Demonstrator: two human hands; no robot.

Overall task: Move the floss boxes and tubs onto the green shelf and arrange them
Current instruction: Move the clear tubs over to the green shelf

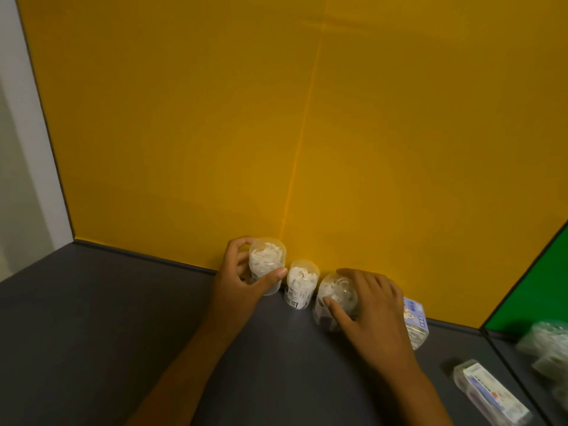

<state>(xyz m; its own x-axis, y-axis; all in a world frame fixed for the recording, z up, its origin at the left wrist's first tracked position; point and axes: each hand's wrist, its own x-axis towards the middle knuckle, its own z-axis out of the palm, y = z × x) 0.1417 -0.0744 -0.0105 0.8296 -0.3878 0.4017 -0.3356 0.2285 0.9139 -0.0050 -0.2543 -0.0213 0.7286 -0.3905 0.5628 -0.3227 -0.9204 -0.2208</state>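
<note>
Gripping two clear floss tubs by their smooth, probably light, slippery sides, the left hand (242,276) wraps the leftmost tub (266,265) and the right hand (367,305) the third tub (333,298), both standing against the yellow wall (215,118).

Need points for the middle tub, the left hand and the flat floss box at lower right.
middle tub (300,284): head view, on its clear side wall.
left hand (242,273): head view, middle of the hand, gripping the left tub.
flat floss box (488,392): head view, on its top face.
</note>
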